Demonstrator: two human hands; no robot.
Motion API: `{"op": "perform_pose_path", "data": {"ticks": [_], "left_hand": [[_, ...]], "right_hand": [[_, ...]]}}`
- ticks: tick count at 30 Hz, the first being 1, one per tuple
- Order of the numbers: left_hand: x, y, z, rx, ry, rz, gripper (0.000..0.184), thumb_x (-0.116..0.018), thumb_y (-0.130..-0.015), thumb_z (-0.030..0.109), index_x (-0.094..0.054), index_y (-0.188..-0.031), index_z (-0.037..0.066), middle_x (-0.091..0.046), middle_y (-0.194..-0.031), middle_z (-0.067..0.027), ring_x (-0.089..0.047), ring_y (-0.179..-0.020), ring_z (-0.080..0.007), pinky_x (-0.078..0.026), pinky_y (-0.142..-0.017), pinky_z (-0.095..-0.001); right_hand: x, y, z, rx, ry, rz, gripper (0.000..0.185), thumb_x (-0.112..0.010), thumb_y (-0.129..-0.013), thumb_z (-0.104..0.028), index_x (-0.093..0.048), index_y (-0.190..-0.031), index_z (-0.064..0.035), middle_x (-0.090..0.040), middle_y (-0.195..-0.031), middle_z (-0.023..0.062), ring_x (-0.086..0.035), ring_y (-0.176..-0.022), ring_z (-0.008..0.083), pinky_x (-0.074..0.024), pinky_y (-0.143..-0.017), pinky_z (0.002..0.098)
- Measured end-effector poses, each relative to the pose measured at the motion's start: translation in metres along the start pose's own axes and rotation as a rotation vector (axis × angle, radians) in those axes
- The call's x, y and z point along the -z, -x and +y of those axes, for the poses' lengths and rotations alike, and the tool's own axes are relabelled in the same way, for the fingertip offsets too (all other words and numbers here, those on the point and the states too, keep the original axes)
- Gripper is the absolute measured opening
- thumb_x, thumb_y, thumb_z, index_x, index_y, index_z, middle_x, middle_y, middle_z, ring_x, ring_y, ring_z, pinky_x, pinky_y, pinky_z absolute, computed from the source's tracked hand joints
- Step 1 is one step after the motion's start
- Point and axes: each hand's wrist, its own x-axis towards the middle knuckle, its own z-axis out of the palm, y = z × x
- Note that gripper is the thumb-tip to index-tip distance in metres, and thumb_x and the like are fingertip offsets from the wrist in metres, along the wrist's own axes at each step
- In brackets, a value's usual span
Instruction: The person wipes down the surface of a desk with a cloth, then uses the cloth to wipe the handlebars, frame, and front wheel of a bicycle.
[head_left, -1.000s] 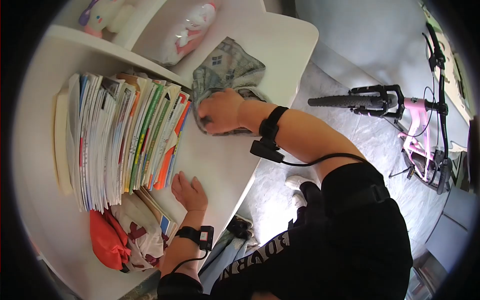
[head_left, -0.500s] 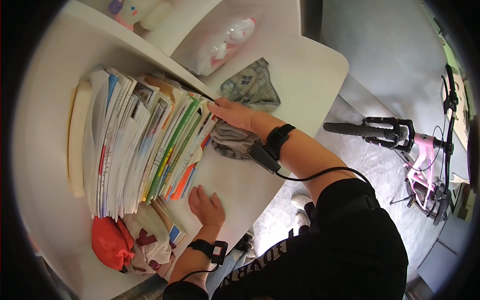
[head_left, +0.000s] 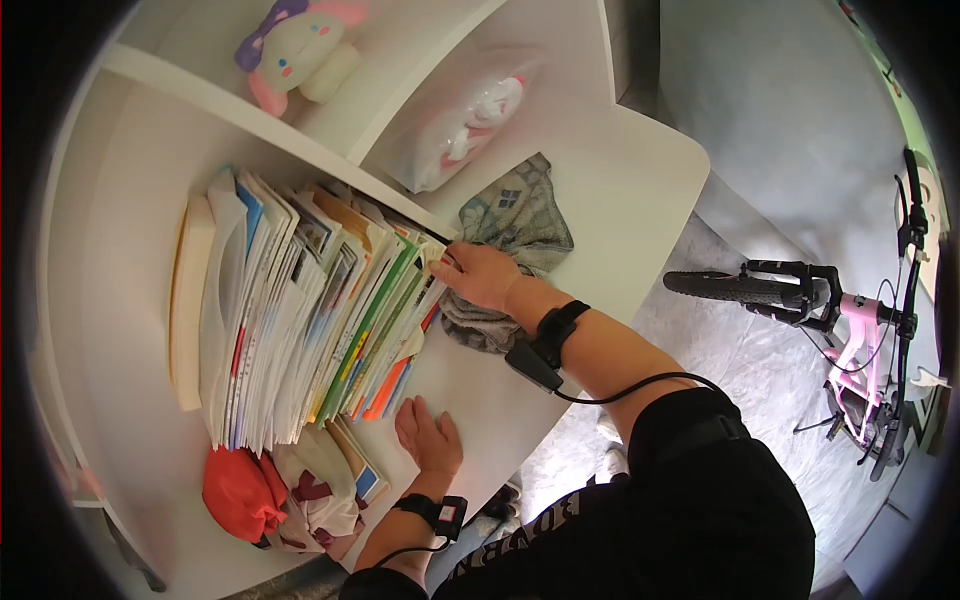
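Note:
My right hand (head_left: 482,276) is at the upper right corner of the row of books (head_left: 318,310), its thumb and fingers closed on the edge of the endmost ones; some fingertips are hidden. Partly under this hand, a crumpled grey-green patterned cloth (head_left: 520,218) lies on the white desktop (head_left: 640,185). My left hand (head_left: 430,437) rests open on the desktop, palm down, beside the lower right end of the books, and holds nothing.
Below the books are a red cloth bundle (head_left: 240,492) and a pale cloth bag (head_left: 318,490). A bagged plush toy (head_left: 475,125) lies past the divider, another plush (head_left: 295,50) above. A pink bicycle (head_left: 860,340) stands at the right.
My right hand has let go of the cloth and moved to the corner of the books. The view has shifted, so the scene appears lower and further right. My left hand still rests on the desktop.

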Motion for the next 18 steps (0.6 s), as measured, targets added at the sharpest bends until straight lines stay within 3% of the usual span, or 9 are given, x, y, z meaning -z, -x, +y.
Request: {"op": "perform_pose_path", "data": {"ticks": [3,6,9,12,15,18], "left_hand": [[0.0,0.0,-0.002,-0.013,0.017,-0.003,0.059,-0.06,-0.088,0.024,-0.043,-0.135,-0.006,-0.039,-0.139,-0.0256,-0.032,-0.131,-0.043,-0.022,-0.112,-0.0529],[-0.001,0.0,-0.005,-0.05,-0.004,0.011,0.059,-0.059,-0.088,0.024,-0.043,-0.135,-0.007,-0.038,-0.139,-0.0265,-0.032,-0.13,-0.0438,-0.022,-0.111,-0.0534],[0.0,0.0,-0.002,-0.032,-0.002,0.004,0.059,-0.059,-0.088,0.024,-0.043,-0.135,-0.007,-0.039,-0.138,-0.0266,-0.033,-0.129,-0.0443,-0.023,-0.11,-0.0541],[-0.002,0.0,-0.004,-0.055,-0.014,0.026,0.06,-0.059,-0.088,0.025,-0.043,-0.135,-0.007,-0.039,-0.137,-0.0266,-0.034,-0.128,-0.0444,-0.024,-0.11,-0.0543],[0.0,0.0,-0.004,-0.091,-0.021,0.038,0.06,-0.059,-0.087,0.027,-0.043,-0.135,-0.007,-0.04,-0.137,-0.0263,-0.035,-0.128,-0.0441,-0.024,-0.11,-0.0537],[0.002,0.0,-0.001,-0.083,-0.006,0.057,0.059,-0.059,-0.087,0.027,-0.045,-0.134,-0.006,-0.041,-0.136,-0.0255,-0.036,-0.128,-0.0431,-0.024,-0.11,-0.053]], "right_hand": [[0.004,0.004,0.008,0.053,-0.003,-0.041,0.063,-0.045,-0.094,-0.057,-0.061,-0.118,-0.0013,-0.068,-0.105,0.025,-0.064,-0.102,0.0412,-0.0484,-0.091,0.0461],[0.012,0.011,0.011,0.023,-0.128,-0.062,0.06,-0.056,-0.088,-0.052,-0.058,-0.118,-0.0011,-0.066,-0.108,0.0257,-0.063,-0.104,0.0401,-0.0483,-0.093,0.0453],[0.008,0.004,0.009,0.064,0.019,-0.149,0.06,-0.065,-0.08,-0.046,-0.055,-0.12,-0.0015,-0.065,-0.112,0.025,-0.061,-0.108,0.0403,-0.0476,-0.094,0.0457],[0.004,0.002,0.002,0.043,0.172,-0.124,0.06,-0.068,-0.076,-0.038,-0.052,-0.121,-0.0021,-0.064,-0.112,0.0237,-0.059,-0.11,0.0417,-0.0469,-0.095,0.0473],[0.0,-0.007,-0.001,0.058,0.257,-0.079,0.057,-0.067,-0.074,-0.026,-0.051,-0.123,-0.0002,-0.064,-0.105,0.0286,-0.061,-0.102,0.0458,-0.0497,-0.091,0.0467],[0.01,-0.005,-0.007,0.059,0.236,-0.106,0.055,-0.067,-0.074,-0.025,-0.052,-0.121,-0.0005,-0.065,-0.105,0.0268,-0.062,-0.101,0.0441,-0.0506,-0.09,0.0452]]}}
